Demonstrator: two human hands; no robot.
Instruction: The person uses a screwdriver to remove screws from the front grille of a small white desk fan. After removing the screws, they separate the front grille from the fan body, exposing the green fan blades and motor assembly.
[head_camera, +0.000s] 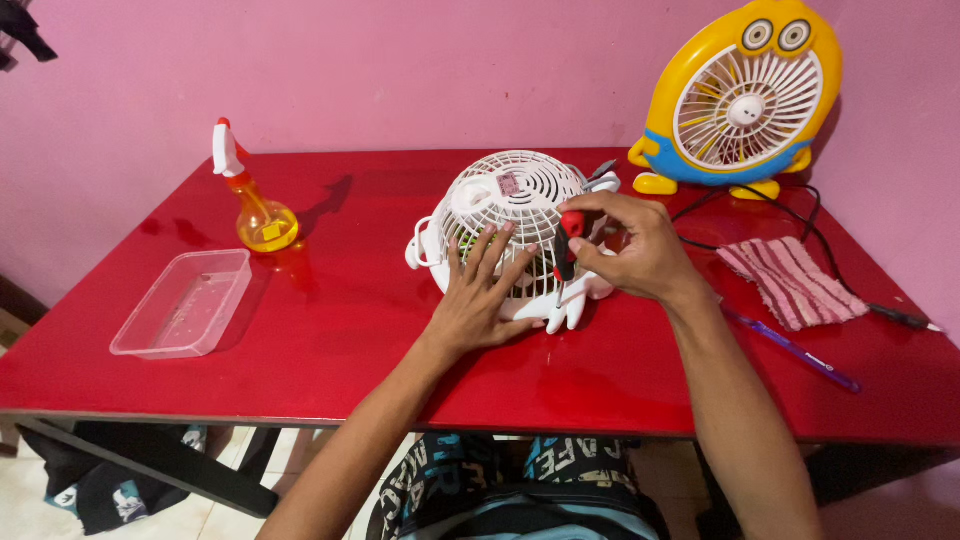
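Red surface (330, 330): the left hand (478, 300), fingers spread, steadies the white fan (505, 215) at mid-table (lying grille-up), while the right hand (635, 250) pinches a red-handled screwdriver (567, 245), seemingly working a screw; keeping the tip seated matters next.

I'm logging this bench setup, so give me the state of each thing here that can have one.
white fan: lying grille-up, steadied by left hand
screwdriver: upright in right hand, tip down at the fan
yellow fan: standing upright, blades look still
plastic tray: open, nothing inside
spray bottle: upright, part full
striped cloth: lying flat
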